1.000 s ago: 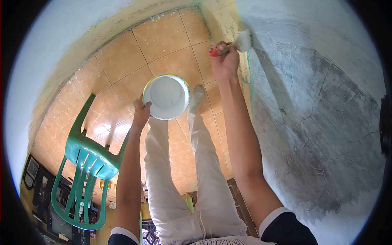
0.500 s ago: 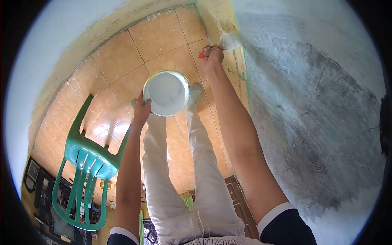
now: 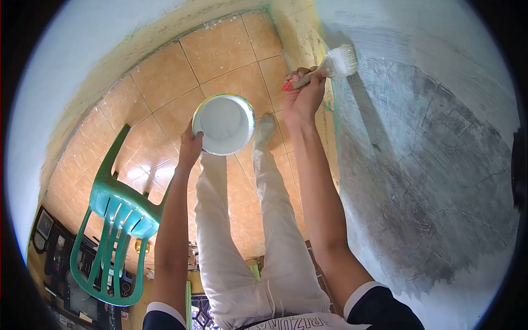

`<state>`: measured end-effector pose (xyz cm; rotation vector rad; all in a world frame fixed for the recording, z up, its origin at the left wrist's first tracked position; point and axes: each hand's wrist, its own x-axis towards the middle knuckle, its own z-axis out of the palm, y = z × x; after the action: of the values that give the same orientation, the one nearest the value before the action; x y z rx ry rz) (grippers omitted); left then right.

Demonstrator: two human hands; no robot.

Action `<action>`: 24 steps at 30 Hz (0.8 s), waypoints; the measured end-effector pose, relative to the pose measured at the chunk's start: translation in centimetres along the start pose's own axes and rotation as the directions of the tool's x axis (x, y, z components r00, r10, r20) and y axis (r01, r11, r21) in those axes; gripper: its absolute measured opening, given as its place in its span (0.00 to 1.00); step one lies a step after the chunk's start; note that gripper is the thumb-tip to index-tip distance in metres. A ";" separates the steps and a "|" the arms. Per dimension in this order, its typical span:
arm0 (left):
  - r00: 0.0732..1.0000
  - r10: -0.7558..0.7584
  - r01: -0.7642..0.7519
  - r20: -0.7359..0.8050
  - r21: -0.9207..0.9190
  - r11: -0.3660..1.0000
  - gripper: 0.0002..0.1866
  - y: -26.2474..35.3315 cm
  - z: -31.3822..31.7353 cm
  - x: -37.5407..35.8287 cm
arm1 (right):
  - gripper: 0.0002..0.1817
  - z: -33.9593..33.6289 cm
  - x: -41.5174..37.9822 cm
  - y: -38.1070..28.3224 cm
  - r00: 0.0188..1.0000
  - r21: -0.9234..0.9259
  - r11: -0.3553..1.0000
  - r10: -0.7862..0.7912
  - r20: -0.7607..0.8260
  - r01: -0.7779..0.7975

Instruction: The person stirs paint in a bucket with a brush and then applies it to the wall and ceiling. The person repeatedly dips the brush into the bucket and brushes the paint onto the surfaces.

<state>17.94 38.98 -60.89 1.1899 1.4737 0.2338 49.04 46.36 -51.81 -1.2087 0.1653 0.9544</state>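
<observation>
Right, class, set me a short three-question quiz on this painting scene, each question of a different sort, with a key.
1. True or false: the right hand holds the brush with its bristles against the grey wall.
2. What does the left hand hold? A) a roller B) a bucket of white paint C) a rag
3. Fill in: the green ____ stands on the tiled floor, to the person's left.

Key: 1 true; 2 B; 3 chair.
</observation>
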 end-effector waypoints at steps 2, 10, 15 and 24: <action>1.000 -0.012 0.012 0.000 -0.095 0.995 0.32 -0.6 0.4 0.3 | 0.16 0.8 -0.3 0.8 0.998 -0.084 0.995 -0.060 -0.037 0.056; 0.994 -0.108 0.110 0.030 -0.078 0.991 0.32 -1.7 2.1 0.7 | 0.14 -3.0 9.1 7.6 0.966 0.048 0.986 0.164 -0.200 -0.158; 0.993 -0.109 0.111 0.037 -0.064 0.992 0.33 -1.7 2.3 0.1 | 0.12 -1.4 9.7 7.2 0.868 0.246 0.907 0.404 -0.288 -0.341; 0.996 -0.068 0.068 0.051 -0.010 0.998 0.33 -1.9 1.6 -0.3 | 0.15 0.5 2.2 2.8 0.989 0.020 1.000 0.022 -0.145 -0.019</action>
<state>18.17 37.13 -62.58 1.1262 1.4636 0.1644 48.29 48.06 -54.91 -1.2624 0.3026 0.8809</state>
